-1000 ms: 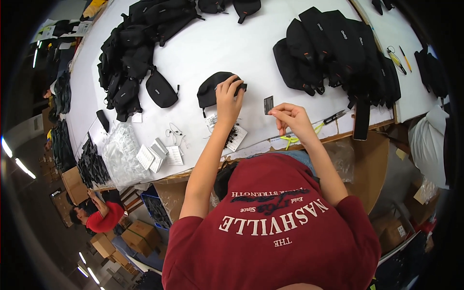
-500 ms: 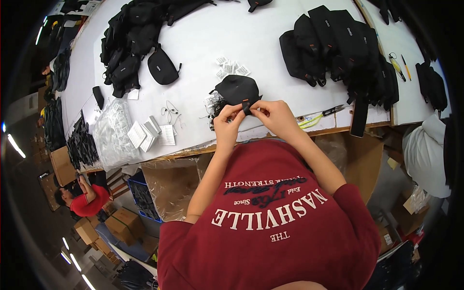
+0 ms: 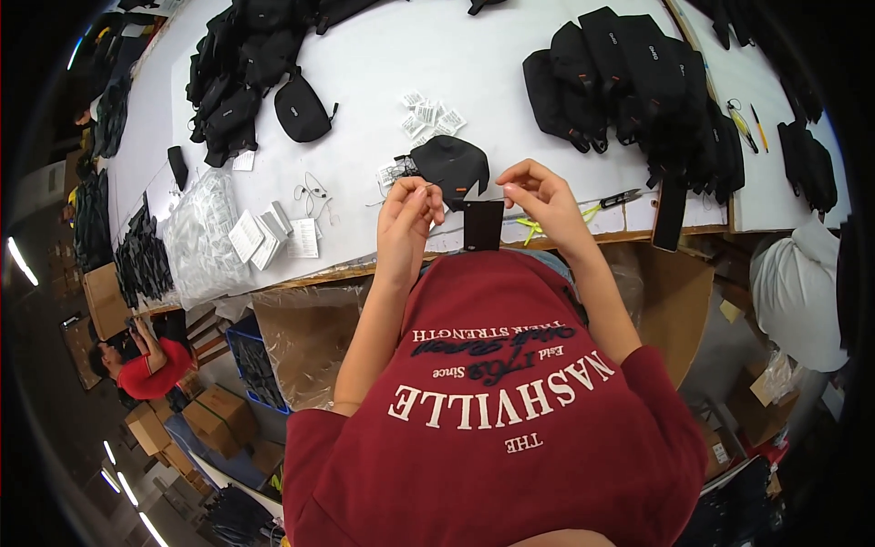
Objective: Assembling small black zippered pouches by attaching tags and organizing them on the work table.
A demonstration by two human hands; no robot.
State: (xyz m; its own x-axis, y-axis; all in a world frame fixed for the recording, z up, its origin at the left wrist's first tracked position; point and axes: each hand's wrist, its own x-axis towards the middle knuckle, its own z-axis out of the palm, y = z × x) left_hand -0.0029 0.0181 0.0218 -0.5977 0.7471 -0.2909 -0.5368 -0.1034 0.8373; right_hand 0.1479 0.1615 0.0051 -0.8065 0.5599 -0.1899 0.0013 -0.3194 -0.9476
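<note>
Risk as I judge it — the dark hang tag point(image 3: 482, 225) could slip off its thin string, since I grip only the string ends. Left hand point(image 3: 407, 211) pinches one end, right hand point(image 3: 540, 199) the other, fingertips pressed together. The tag dangles between my hands, just below them, at the table edge point(image 3: 346, 272), black pouch point(image 3: 452, 164) just behind.

both hands point(image 3: 474, 208) hold a black tag point(image 3: 482, 225) by its string.
</note>
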